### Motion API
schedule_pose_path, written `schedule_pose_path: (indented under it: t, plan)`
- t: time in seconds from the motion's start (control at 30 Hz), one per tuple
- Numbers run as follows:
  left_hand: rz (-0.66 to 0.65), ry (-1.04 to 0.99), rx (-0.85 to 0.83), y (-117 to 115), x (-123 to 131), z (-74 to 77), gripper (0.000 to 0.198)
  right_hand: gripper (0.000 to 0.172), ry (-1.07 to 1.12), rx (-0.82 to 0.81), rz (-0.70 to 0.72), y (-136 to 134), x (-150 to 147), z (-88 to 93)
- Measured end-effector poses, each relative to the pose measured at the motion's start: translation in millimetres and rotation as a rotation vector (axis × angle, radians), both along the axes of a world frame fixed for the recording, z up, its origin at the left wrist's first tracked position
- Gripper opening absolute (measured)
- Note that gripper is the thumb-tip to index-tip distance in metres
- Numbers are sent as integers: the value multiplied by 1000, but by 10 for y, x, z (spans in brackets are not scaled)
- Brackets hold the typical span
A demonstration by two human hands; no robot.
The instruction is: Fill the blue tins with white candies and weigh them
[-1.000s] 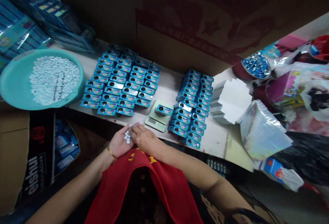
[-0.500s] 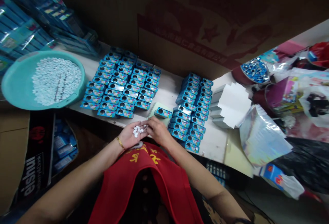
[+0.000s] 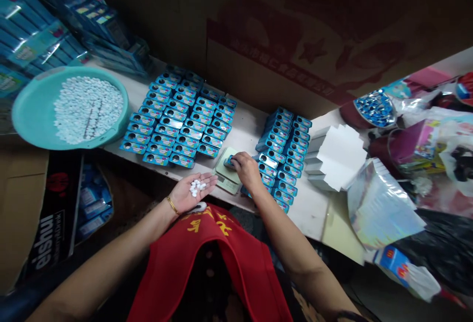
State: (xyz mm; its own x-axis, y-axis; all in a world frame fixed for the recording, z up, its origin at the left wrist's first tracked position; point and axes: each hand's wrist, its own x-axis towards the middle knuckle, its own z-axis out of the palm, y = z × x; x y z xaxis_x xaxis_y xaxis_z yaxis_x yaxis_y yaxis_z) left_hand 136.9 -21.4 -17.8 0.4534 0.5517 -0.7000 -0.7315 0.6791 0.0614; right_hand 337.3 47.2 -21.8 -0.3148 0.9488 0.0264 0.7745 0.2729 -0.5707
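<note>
My left hand (image 3: 190, 191) is palm up with the fingers stretched out, and a small heap of white candies (image 3: 197, 187) lies in it. My right hand (image 3: 246, 169) reaches over a small pale scale (image 3: 228, 186), its fingers closed on a small blue box (image 3: 229, 161) on the weighing plate; the fingers partly hide the box. To the left of the scale, rows of similar blue boxes (image 3: 185, 134) with dark round holes in their tops stand close together. Another block of these boxes (image 3: 284, 149) stands right of the scale, partly behind my right wrist.
At the left, a turquoise basin (image 3: 22, 120) holds many white candies. Blue packages (image 3: 29, 31) are stacked behind it. A large cardboard box (image 3: 281, 46) walls off the back. White folded card (image 3: 336, 157), a shiny silvery sheet (image 3: 382, 208) and a bowl of blue wrapped pieces (image 3: 375, 107) are at the right.
My right hand has moved from beside the left palm up to the scale and taken hold of the blue box there. The left hand stays low with the candies, its fingers now straighter.
</note>
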Motion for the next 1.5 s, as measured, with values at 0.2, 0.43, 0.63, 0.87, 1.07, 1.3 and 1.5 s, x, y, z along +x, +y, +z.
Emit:
schedule_pose_path:
  t: [0.2, 0.43, 0.63, 0.87, 1.07, 1.3, 1.5]
  plan:
    - [99, 61, -37, -85, -168, 7, 21, 23, 162, 134, -207, -180, 187, 117]
    - [142, 147, -98, -172, -289, -24, 19, 21, 230, 170, -390, -308, 475, 29]
    - [109, 170, -81, -174, -294, -14, 22, 21, 287, 179, -321, -312, 363, 102]
    - [-16, 65, 45, -114, -32, 45, 22, 30, 137, -23, 297, -652, -465, 289]
    - [-56, -24, 110, -66, 88, 6, 32, 24, -12, -153, 412, -630, -487, 220]
    - [-105, -30, 146, 92, 222, 36, 35, 18, -28, -182, 362, -484, -315, 279]
    - [-72, -3, 96, 168, 311, 62, 33, 20, 12, -168, 367, -459, -218, 306]
